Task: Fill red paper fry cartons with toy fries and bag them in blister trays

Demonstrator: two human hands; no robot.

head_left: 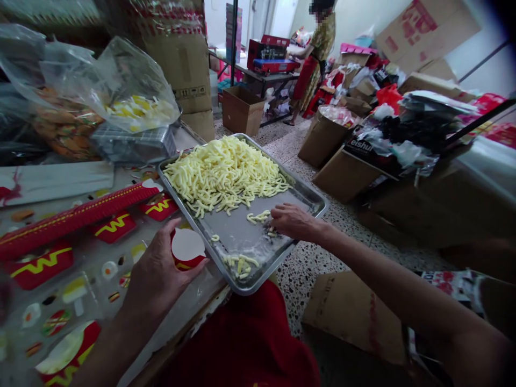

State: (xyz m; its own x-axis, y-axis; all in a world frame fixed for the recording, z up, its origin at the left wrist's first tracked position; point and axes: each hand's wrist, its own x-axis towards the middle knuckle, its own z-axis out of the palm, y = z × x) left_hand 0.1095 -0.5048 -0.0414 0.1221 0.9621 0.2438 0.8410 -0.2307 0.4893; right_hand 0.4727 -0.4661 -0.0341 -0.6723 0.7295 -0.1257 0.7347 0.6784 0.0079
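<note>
My left hand [163, 271] is wrapped round a small red fry carton [187, 248], its white inside facing up, at the tray's left edge. A metal tray [226, 223] carries a large heap of pale yellow fry-shaped strips [229, 174] at its far side. Over the tray's near right part, my right hand [294, 221] has its fingers bunched downward beside a few loose strips [258, 216]. Whatever is between those fingertips is hidden. More loose strips [242, 264] lie in the near corner.
Flattened red cartons [115, 226] and a long nested stack of them [80, 217] lie on the table at left. Behind stand clear bags [137, 86] of pieces. Cardboard boxes [355, 317] crowd the floor at right. Another person [322, 40] stands at a far table.
</note>
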